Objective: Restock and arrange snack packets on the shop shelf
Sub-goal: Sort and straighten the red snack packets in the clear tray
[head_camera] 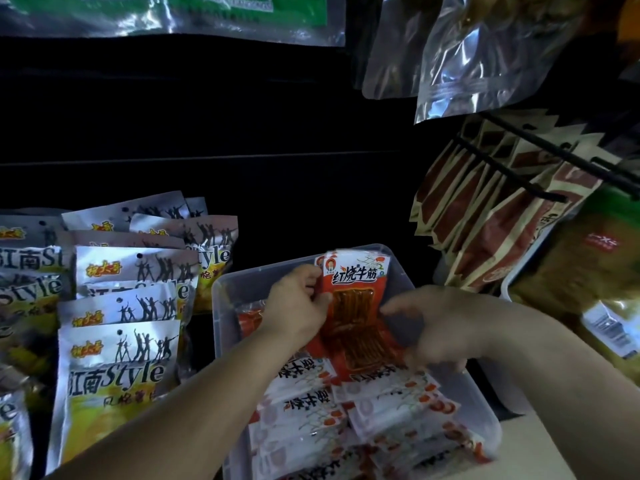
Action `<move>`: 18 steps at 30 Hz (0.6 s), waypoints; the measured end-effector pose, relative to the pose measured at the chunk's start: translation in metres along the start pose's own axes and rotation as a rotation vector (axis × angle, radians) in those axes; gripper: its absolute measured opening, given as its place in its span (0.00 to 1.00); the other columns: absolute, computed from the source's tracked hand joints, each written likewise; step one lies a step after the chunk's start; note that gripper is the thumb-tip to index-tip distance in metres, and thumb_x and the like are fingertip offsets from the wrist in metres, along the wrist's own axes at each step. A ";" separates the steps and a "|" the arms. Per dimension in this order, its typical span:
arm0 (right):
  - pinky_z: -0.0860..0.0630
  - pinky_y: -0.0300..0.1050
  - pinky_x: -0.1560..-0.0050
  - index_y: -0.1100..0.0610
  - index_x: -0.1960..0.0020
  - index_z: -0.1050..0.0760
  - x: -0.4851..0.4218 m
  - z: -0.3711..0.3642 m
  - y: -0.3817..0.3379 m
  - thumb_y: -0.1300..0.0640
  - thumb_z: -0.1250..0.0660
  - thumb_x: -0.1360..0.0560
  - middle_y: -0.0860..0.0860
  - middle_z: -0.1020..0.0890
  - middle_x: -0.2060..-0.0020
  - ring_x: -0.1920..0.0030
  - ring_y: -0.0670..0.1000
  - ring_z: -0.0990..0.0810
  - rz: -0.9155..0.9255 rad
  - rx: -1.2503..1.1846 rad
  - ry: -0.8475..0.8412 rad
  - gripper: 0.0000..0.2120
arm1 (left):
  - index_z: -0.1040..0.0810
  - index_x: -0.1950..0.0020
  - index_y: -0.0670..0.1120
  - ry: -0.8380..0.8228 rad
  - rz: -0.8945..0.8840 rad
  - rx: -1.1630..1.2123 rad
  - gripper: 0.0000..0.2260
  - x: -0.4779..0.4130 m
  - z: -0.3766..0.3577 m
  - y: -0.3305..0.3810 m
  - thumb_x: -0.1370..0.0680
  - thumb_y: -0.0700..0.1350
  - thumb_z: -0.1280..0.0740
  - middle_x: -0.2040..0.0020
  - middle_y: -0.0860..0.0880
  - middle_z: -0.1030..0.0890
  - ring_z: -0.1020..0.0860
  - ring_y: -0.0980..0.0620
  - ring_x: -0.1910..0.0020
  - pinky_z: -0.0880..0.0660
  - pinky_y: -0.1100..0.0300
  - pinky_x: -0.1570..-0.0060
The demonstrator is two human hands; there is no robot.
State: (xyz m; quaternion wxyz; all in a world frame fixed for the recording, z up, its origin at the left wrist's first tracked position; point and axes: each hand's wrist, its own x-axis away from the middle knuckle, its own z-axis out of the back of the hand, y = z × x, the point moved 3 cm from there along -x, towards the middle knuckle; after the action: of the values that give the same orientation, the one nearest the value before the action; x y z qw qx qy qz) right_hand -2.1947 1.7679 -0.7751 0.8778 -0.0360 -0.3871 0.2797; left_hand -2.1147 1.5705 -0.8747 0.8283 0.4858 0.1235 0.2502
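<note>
So from my end of the feed, both hands are down in the clear plastic tub point(256, 285) that sits low and a bit right of centre. The left hand point(298, 303) has its thumb and curled fingers pinched on the left edge of a red packet point(353, 289). That packet stands upright at the far end of the tub, printed face toward me, with a see-through window showing reddish-brown strips inside. The right hand point(440, 327) is at the packet's lower right corner, but it's smeared with blur, so I honestly can't tell whether its fingers are gripping or only touching. The near end of the tub is full of more of the same packets point(304, 403), lying flat and overlapping, mostly white with red print, some turned upside down to me. Just left of the tub, rows of silver packets point(117, 362) with dancing silhouettes and yellow bottoms lean back one behind another. On the right, a bunch of brown and cream packets point(485, 220) hangs on black hooks point(512, 174), with a yellowish-green bag point(571, 265) beside them. Clear shiny bags point(485, 57) dangle at top right, and a green bag point(207, 12) runs along the top edge. The back of the shelf is too dark to make anything out.
</note>
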 end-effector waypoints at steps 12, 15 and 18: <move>0.24 0.35 0.55 0.47 0.45 0.17 -0.015 -0.036 0.016 0.61 0.30 0.20 0.46 0.14 0.54 0.53 0.44 0.16 0.284 -0.789 0.730 0.10 | 0.15 0.36 0.49 0.161 -0.227 -0.057 0.11 0.003 -0.002 0.000 0.17 0.45 0.31 0.57 0.55 0.20 0.21 0.56 0.60 0.28 0.62 0.59; 0.24 0.33 0.52 0.45 0.43 0.20 -0.001 -0.031 0.014 0.55 0.27 0.22 0.45 0.17 0.45 0.47 0.43 0.19 0.309 -0.859 0.746 0.09 | 0.16 0.37 0.52 0.233 -0.339 0.050 0.10 0.014 0.020 0.027 0.17 0.45 0.31 0.62 0.59 0.20 0.22 0.63 0.65 0.29 0.69 0.63; 0.25 0.40 0.42 0.45 0.43 0.23 0.014 -0.019 0.005 0.47 0.25 0.27 0.44 0.20 0.43 0.39 0.45 0.21 0.439 -0.838 0.755 0.15 | 0.18 0.47 0.51 0.158 -0.342 0.112 0.03 0.029 0.038 0.060 0.18 0.48 0.31 0.62 0.54 0.22 0.24 0.59 0.65 0.30 0.65 0.65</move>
State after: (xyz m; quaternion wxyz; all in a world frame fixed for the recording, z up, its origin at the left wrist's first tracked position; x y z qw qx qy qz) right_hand -2.1765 1.7822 -0.7808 0.7875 -0.5545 -0.1095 0.2456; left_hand -2.0910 1.5825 -0.8026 0.8183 0.4819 0.2824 0.1358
